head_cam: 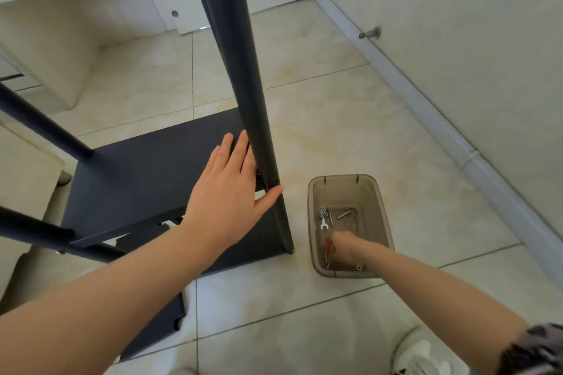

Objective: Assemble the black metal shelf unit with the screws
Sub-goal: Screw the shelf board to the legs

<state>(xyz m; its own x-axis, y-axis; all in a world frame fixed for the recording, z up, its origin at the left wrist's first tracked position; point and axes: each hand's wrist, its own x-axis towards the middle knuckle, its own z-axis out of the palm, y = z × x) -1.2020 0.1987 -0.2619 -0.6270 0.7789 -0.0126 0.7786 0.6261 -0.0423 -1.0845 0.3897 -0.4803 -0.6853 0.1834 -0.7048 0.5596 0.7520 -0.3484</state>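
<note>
- The left hand [227,192] is stretched out with straight, close-set fingers laid flat on the inner side of the shelf unit's upright post [243,85]. Its thumb is spread wide and touches the front of the post where a shelf panel [146,167] meets it. The forearm is bare and extended.
- The right hand [342,248] reaches down into a bin [341,192] with the fingers turned downward. It is blurred, so I cannot tell whether it pinches anything or how wide it is.
- The black metal shelf unit stands on the floor [335,116] to the left of the bin, its nearest post just beside the bin. The posts are round matt tubes, and the upright one has a hole near its top. The panels are flat, dark and matt.
- Two more posts [45,128] slant in from the left edge.
- The bin is translucent brownish plastic, rectangular with rounded corners.
- Silver screws [343,214] lie loose on the bin's bottom, with a small flat wrench [323,224] near them.
- The floor is glossy beige tile with marbled veining and thin grout lines.
- A white shoe [420,353] shows at the lower right, below the right forearm.
</note>
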